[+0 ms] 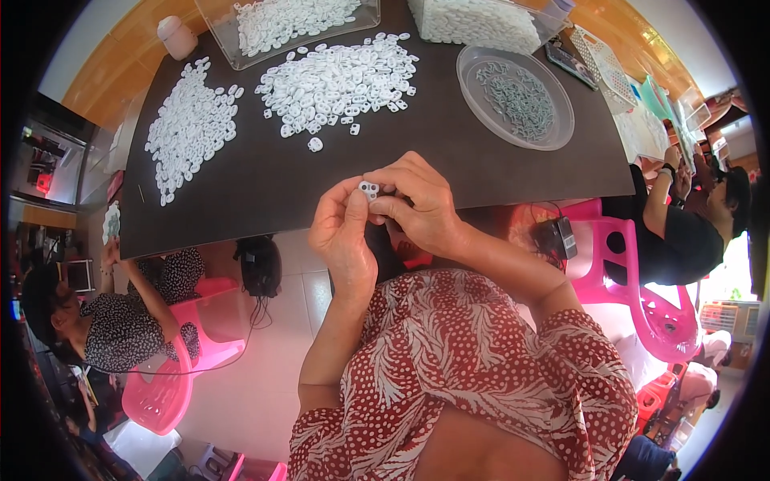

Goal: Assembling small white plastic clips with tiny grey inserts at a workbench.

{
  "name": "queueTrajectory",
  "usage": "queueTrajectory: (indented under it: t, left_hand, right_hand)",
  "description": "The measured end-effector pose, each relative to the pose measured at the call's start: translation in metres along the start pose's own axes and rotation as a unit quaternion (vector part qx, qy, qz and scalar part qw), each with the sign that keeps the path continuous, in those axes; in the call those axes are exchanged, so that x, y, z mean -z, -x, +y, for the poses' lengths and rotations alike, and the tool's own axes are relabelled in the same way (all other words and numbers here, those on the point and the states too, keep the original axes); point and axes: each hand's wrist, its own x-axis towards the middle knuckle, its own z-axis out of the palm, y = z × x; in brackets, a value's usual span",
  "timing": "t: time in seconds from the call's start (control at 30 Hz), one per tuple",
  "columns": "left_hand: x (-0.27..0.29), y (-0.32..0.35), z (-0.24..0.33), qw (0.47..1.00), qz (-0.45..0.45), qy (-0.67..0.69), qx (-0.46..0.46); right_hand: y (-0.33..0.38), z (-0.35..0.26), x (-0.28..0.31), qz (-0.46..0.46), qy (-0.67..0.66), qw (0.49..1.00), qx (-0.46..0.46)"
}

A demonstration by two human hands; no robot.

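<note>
Just past the near edge of the dark table [265, 196], both my hands meet around one small white plastic piece with dark round spots [368, 189]. My left hand [343, 220] pinches it between thumb and fingers. From the other side, the thumb and fingers of my right hand [421, 200] close against it; whether they hold a further small part is hidden. Farther off lies a large pile of similar white pieces [337, 80], with a few loose ones at its near side. A second white pile [192, 128] spreads to the left.
A round clear tray [560, 132] at right holds many small grey-green parts. Two clear bins [233, 52] of white pieces stand at the back, near a pale bottle [176, 38] and a phone [571, 64]. People sit at both sides on pink chairs [630, 264].
</note>
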Motion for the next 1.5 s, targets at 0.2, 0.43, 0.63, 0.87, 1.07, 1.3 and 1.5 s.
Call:
queueTrajectory:
  t: [0.2,0.43,0.63,0.87,1.07,1.3,1.5]
  left_hand:
    - [0.006,0.003,-0.006,0.999,-0.017,-0.009,-0.047]
    - [0.007,0.006,-0.013,0.991,0.001,-0.041,-0.128]
    - [0.007,0.008,-0.015,0.99,0.008,-0.041,-0.136]
    - [0.008,0.009,-0.01,0.987,0.009,-0.066,-0.143]
    - [0.005,0.013,0.003,0.995,-0.03,-0.013,-0.095]
    - [0.006,0.017,-0.007,0.985,-0.012,-0.078,-0.152]
    - [0.002,0.021,-0.013,0.973,0.033,-0.115,-0.195]
  right_hand:
    - [-0.002,-0.009,-0.001,0.013,-0.022,1.0,-0.019]
    - [-0.003,-0.008,-0.005,0.032,0.008,0.998,0.053]
    - [0.0,-0.005,-0.006,0.048,0.013,0.994,0.102]
    - [0.0,-0.016,-0.005,0.035,0.013,0.998,0.043]
    - [0.002,-0.017,-0.004,0.036,-0.002,0.999,0.029]
    - [0.007,-0.021,-0.01,0.063,0.0,0.998,0.024]
    - [0.011,-0.024,-0.014,0.065,0.001,0.998,0.01]
